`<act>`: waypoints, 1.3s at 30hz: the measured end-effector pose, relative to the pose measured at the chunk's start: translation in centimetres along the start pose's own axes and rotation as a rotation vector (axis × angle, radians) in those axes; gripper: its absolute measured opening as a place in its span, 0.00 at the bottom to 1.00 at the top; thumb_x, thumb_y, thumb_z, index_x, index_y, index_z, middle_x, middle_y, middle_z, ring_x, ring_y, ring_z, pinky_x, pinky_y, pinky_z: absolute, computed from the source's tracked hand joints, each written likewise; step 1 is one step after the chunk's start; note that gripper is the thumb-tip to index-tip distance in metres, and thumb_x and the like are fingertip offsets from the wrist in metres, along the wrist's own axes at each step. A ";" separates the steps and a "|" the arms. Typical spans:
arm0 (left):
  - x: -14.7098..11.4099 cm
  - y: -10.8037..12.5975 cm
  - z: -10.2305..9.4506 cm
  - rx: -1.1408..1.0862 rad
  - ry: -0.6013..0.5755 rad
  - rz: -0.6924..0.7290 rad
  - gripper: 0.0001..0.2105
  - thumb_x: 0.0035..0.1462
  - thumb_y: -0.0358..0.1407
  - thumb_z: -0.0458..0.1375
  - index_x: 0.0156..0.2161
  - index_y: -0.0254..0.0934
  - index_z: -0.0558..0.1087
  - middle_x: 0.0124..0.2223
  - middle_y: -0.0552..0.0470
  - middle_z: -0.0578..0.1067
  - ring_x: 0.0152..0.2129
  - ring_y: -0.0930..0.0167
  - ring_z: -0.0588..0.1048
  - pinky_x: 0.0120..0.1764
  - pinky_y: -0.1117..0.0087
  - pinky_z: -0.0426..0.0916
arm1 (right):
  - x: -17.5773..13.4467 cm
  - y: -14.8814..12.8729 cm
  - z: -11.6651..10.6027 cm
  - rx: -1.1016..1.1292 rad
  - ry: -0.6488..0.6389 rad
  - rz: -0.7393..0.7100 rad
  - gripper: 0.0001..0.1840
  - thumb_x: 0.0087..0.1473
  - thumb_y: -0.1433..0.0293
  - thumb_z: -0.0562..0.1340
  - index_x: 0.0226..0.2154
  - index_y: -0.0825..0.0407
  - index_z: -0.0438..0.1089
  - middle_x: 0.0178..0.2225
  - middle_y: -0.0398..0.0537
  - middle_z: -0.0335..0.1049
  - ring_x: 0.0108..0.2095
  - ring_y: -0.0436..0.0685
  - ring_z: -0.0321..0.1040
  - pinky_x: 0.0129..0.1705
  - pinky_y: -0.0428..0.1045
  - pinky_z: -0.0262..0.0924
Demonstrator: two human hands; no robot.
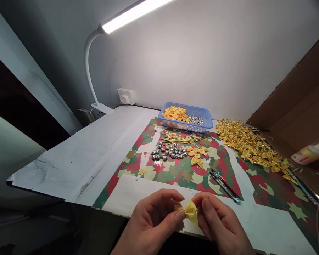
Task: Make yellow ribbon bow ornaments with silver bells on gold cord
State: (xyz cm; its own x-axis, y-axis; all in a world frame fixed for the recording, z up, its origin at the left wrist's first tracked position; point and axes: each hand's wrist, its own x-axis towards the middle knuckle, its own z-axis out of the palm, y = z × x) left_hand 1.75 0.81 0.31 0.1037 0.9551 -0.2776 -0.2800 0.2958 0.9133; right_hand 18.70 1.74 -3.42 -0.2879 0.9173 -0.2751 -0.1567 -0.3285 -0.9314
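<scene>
A small yellow ribbon bow (191, 210) is pinched between the thumb and fingers of my left hand (155, 219), close to the table's front edge. My right hand (220, 220) is closed right beside the bow, its thumb against the index finger. A thin dark line, perhaps a needle or thread, shows just above those fingertips; what they grip is too small to make out. Beyond my hands lie silver bells (172, 152), loose yellow bows (196, 156) and a bundle of gold cords (183, 137). Thread snips (224, 186) rest to the right.
At the back stands a blue basket (208, 124) of yellow bows and silver bells. A large heap of finished-looking bows with cords (251, 143) spreads on the right, near a bottle (311, 153) and cardboard (289, 95). A white lamp (88, 67) is clamped at the left.
</scene>
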 end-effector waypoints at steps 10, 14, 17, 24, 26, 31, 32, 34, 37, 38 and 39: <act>0.0 0.0 -0.4 -0.122 -0.020 -0.144 0.06 0.51 0.38 0.71 0.33 0.38 0.83 0.26 0.54 0.79 0.27 0.74 0.73 0.34 0.76 0.69 | -0.5 2.2 1.1 0.015 0.147 -0.087 0.25 0.55 0.46 0.65 0.43 0.48 0.69 0.26 0.40 0.68 0.21 0.46 0.53 0.26 0.43 0.48; 0.2 0.0 -0.1 -0.182 0.049 -0.172 0.09 0.47 0.39 0.74 0.33 0.37 0.84 0.29 0.53 0.81 0.28 0.73 0.73 0.36 0.75 0.70 | -0.4 2.6 0.6 -0.232 0.189 -0.268 0.20 0.60 0.51 0.62 0.31 0.50 0.75 0.29 0.45 0.71 0.27 0.51 0.63 0.32 0.46 0.55; 0.2 -0.1 0.1 -0.179 0.061 -0.182 0.10 0.45 0.40 0.75 0.31 0.37 0.84 0.28 0.53 0.80 0.27 0.73 0.72 0.35 0.75 0.71 | -0.1 2.9 0.2 -0.327 0.222 -0.463 0.15 0.62 0.57 0.62 0.32 0.48 0.78 0.31 0.46 0.69 0.28 0.51 0.63 0.30 0.46 0.54; 0.1 -0.7 0.0 -0.145 0.022 -0.165 0.09 0.46 0.42 0.74 0.31 0.40 0.84 0.27 0.55 0.79 0.27 0.73 0.71 0.35 0.75 0.69 | 0.4 4.0 -0.1 -0.452 0.246 -0.639 0.15 0.65 0.62 0.60 0.33 0.47 0.79 0.30 0.46 0.64 0.26 0.50 0.60 0.26 0.47 0.50; 0.1 -0.9 0.0 -0.130 0.020 -0.153 0.09 0.47 0.42 0.73 0.31 0.39 0.83 0.26 0.55 0.78 0.27 0.73 0.71 0.34 0.75 0.69 | 0.3 4.0 -0.2 -0.453 0.238 -0.653 0.14 0.65 0.63 0.59 0.33 0.46 0.79 0.30 0.45 0.64 0.26 0.50 0.60 0.26 0.46 0.50; 0.0 -1.0 -0.1 -0.100 0.013 -0.125 0.09 0.49 0.42 0.72 0.31 0.39 0.83 0.26 0.55 0.77 0.27 0.72 0.71 0.34 0.74 0.68 | 0.2 3.7 -0.2 -0.475 0.234 -0.631 0.14 0.65 0.63 0.59 0.33 0.47 0.78 0.29 0.45 0.64 0.26 0.50 0.61 0.26 0.46 0.52; 0.0 -0.9 -0.2 -0.087 0.010 -0.120 0.09 0.50 0.42 0.72 0.31 0.39 0.83 0.26 0.55 0.76 0.27 0.72 0.71 0.34 0.74 0.68 | 0.1 3.6 -0.2 -0.479 0.232 -0.629 0.14 0.65 0.63 0.59 0.33 0.47 0.78 0.29 0.45 0.64 0.26 0.50 0.62 0.27 0.46 0.53; 0.0 -0.9 -0.2 -0.078 0.006 -0.120 0.08 0.51 0.41 0.71 0.32 0.38 0.83 0.26 0.55 0.76 0.28 0.72 0.70 0.35 0.74 0.68 | 0.1 3.6 -0.2 -0.481 0.222 -0.632 0.14 0.65 0.64 0.59 0.33 0.48 0.78 0.29 0.46 0.64 0.27 0.51 0.63 0.27 0.46 0.53; -0.1 -0.7 -0.1 -0.124 -0.016 -0.161 0.09 0.49 0.41 0.72 0.31 0.37 0.83 0.26 0.54 0.76 0.26 0.72 0.70 0.33 0.74 0.67 | 0.0 3.6 0.0 -0.468 0.213 -0.627 0.13 0.65 0.65 0.59 0.32 0.48 0.78 0.29 0.46 0.63 0.26 0.50 0.61 0.26 0.46 0.53; -0.1 -0.7 -0.1 -0.141 -0.021 -0.172 0.10 0.47 0.42 0.73 0.31 0.37 0.83 0.26 0.54 0.76 0.26 0.73 0.70 0.33 0.74 0.67 | 0.0 3.6 0.0 -0.459 0.207 -0.624 0.13 0.64 0.65 0.60 0.32 0.48 0.78 0.29 0.46 0.63 0.26 0.50 0.61 0.26 0.47 0.52; -0.2 -0.7 0.0 -0.149 -0.022 -0.177 0.11 0.47 0.42 0.73 0.31 0.37 0.83 0.25 0.54 0.76 0.25 0.73 0.70 0.32 0.75 0.67 | -0.1 3.6 0.0 -0.451 0.202 -0.622 0.13 0.65 0.65 0.60 0.32 0.48 0.79 0.29 0.46 0.62 0.26 0.51 0.60 0.26 0.47 0.51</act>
State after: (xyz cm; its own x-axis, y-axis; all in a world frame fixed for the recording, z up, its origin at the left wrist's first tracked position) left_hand 1.88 0.46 -0.28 0.1842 0.8880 -0.4214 -0.3933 0.4595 0.7963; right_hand 18.10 0.47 -6.79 -0.0896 0.9399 0.3295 0.1779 0.3406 -0.9232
